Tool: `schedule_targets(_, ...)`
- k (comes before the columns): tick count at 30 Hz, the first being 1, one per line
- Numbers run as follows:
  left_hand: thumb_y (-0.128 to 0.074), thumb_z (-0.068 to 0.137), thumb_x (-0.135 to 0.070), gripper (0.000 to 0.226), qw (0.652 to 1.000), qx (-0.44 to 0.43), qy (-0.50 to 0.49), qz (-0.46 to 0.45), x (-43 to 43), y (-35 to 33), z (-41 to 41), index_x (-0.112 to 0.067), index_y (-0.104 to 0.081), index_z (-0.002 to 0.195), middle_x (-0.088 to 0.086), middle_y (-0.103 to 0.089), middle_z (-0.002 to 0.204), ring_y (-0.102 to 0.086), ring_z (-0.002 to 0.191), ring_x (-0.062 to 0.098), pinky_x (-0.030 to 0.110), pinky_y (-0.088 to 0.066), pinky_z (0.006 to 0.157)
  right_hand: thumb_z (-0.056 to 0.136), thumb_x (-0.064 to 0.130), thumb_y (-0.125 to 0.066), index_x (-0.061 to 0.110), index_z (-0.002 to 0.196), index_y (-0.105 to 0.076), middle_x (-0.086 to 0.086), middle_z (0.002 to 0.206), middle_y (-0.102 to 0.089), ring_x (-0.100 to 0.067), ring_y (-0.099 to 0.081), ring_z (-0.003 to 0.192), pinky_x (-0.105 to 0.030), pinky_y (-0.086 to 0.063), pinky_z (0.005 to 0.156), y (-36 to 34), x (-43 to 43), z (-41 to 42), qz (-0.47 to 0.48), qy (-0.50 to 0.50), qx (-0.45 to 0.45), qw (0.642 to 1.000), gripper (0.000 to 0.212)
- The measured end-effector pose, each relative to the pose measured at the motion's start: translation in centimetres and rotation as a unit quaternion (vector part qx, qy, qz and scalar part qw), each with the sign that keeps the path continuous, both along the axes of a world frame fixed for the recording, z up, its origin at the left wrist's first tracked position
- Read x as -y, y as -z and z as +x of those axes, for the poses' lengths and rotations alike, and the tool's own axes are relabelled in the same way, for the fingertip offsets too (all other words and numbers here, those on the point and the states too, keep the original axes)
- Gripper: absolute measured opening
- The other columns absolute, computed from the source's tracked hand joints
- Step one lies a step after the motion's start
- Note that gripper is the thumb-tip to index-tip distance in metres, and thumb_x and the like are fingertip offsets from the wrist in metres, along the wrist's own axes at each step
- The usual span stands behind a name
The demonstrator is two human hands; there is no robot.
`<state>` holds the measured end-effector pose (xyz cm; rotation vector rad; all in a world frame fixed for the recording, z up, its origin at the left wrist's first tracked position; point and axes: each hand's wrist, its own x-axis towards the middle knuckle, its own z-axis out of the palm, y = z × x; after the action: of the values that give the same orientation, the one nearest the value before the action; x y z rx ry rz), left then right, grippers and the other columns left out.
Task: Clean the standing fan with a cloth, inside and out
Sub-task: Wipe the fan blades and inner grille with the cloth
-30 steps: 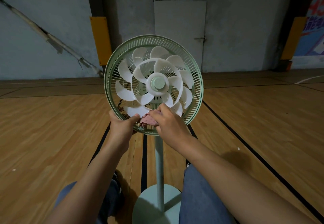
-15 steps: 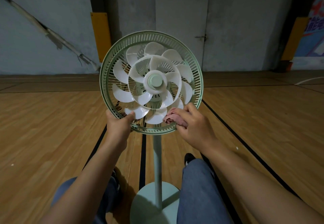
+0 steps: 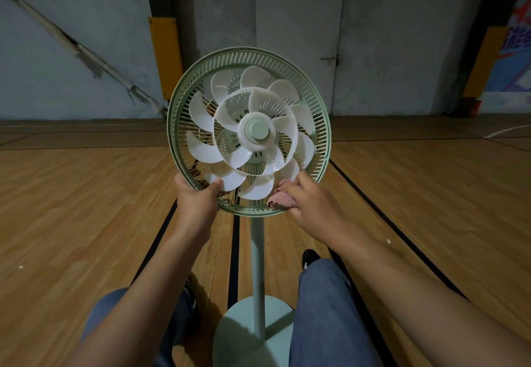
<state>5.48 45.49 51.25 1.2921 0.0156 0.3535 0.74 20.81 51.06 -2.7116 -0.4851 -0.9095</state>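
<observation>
Your left hand (image 3: 198, 200) curls its grip around a rim; your right hand (image 3: 311, 202) pinches cloth (image 3: 280, 198), both arms outstretched.

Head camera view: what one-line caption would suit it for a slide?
Left hand steadies the green fan guard while the right hand presses a pink cloth against its lower rim.

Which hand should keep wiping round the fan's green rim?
The right hand: it already holds the pink cloth against the rim. The left hand grips the rim's lower left, steadying it.

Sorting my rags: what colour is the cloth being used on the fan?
Pink; the cloth shows in the head view.
</observation>
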Motion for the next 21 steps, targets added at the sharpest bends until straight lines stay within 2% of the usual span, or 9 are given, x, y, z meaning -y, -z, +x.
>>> schedule_targets(3, -0.077, 0.095, -0.005, 0.056, 1.000, -0.003, -0.005, 0.003, 0.0, -0.1, -0.1, -0.049, -0.046, 0.111, -0.002, -0.068, 0.123, -0.072, 0.113, 0.025, 0.056, -0.062, 0.098, 0.090, 0.008, -0.074, 0.012, 0.138, -0.067, -0.004, 0.115, -0.055, -0.021, -0.060, 0.096, -0.030, -0.044, 0.071, -0.2, 0.1, -0.2, 0.001, -0.021, -0.011, 1.000, 0.049)
schedule_targets(5, -0.079, 0.092, -0.002, 0.061, 1.000, -0.007, -0.008, 0.000, -0.1, -0.2, 0.0, -0.051, -0.046, 0.108, -0.001, -0.069, 0.122, -0.072, 0.112, 0.025, 0.055, -0.063, 0.097, 0.091, 0.007, -0.074, 0.014, 0.137, -0.068, -0.001, 0.111, -0.053, -0.013, -0.053, 0.093, -0.023, -0.043, 0.071, -0.9, 0.6, -0.2, 0.002, -0.032, -0.002, 0.999, 0.047)
schedule_targets(7, -0.079, 0.090, 0.000, 0.063, 1.000, -0.008, -0.007, -0.003, -0.1, -0.2, 0.0, -0.050, -0.046, 0.110, -0.001, -0.068, 0.122, -0.072, 0.112, 0.026, 0.053, -0.063, 0.095, 0.089, 0.006, -0.075, 0.016, 0.132, -0.069, 0.004, 0.106, -0.049, -0.009, -0.049, 0.090, -0.011, -0.033, 0.066, -1.8, 1.2, -0.2, 0.005, -0.022, 0.015, 1.000, 0.044)
schedule_targets(9, -0.080, 0.090, -0.001, 0.063, 1.000, -0.007, -0.004, -0.003, -0.1, -0.1, -0.1, -0.051, -0.046, 0.109, -0.001, -0.067, 0.122, -0.072, 0.112, 0.028, 0.053, -0.063, 0.094, 0.088, 0.003, -0.075, 0.014, 0.131, -0.070, 0.007, 0.104, -0.044, -0.010, -0.048, 0.087, -0.007, -0.026, 0.063, -3.0, 1.9, 0.2, 0.007, -0.003, 0.036, 0.999, 0.045)
schedule_targets(14, -0.080, 0.091, -0.003, 0.063, 1.000, -0.009, -0.008, 0.003, 0.1, -0.1, -0.2, -0.052, -0.045, 0.108, -0.002, -0.067, 0.122, -0.071, 0.111, 0.026, 0.054, -0.063, 0.096, 0.085, -0.001, -0.073, 0.009, 0.127, -0.070, -0.001, 0.105, -0.050, -0.013, -0.048, 0.088, -0.022, -0.040, 0.066, -4.1, 2.9, 0.9, -0.023, -0.006, 0.058, 0.998, 0.043)
schedule_targets(16, -0.080, 0.091, -0.004, 0.062, 1.000, -0.006, -0.010, 0.005, 0.2, -0.1, -0.1, -0.051, -0.045, 0.109, -0.003, -0.067, 0.122, -0.071, 0.112, 0.025, 0.054, -0.063, 0.096, 0.084, -0.002, -0.072, 0.008, 0.131, -0.068, -0.003, 0.107, -0.051, -0.011, -0.045, 0.089, -0.015, -0.034, 0.066, -3.4, 2.6, 1.0, -0.019, 0.001, 0.054, 0.998, 0.048)
schedule_targets(18, -0.080, 0.092, -0.004, 0.061, 1.000, -0.005, -0.009, 0.009, 0.3, -0.1, -0.2, -0.048, -0.044, 0.115, -0.004, -0.066, 0.122, -0.070, 0.112, 0.024, 0.054, -0.063, 0.096, 0.085, -0.004, -0.072, 0.008, 0.135, -0.067, 0.002, 0.106, -0.045, -0.010, -0.045, 0.086, -0.009, -0.026, 0.064, -2.6, 1.7, 1.0, 0.013, 0.004, 0.041, 0.999, 0.051)
schedule_targets(19, -0.079, 0.092, -0.004, 0.060, 1.000, -0.005, -0.009, 0.011, 0.4, -0.2, -0.1, -0.047, -0.044, 0.115, -0.004, -0.065, 0.122, -0.070, 0.112, 0.024, 0.054, -0.062, 0.097, 0.087, -0.004, -0.070, 0.008, 0.136, -0.066, 0.004, 0.106, -0.042, -0.012, -0.047, 0.084, -0.010, -0.028, 0.062, -2.3, 1.2, 1.1, 0.038, 0.001, 0.034, 0.999, 0.051)
schedule_targets(21, -0.077, 0.094, -0.004, 0.058, 1.000, -0.005, -0.011, 0.011, 0.5, -0.3, -0.1, -0.050, -0.045, 0.109, -0.005, -0.065, 0.122, -0.069, 0.113, 0.024, 0.055, -0.062, 0.098, 0.089, -0.005, -0.066, 0.008, 0.135, -0.067, 0.004, 0.105, -0.042, -0.016, -0.051, 0.084, -0.021, -0.041, 0.062, -1.8, 0.2, 1.3, 0.091, -0.005, 0.022, 0.996, 0.047)
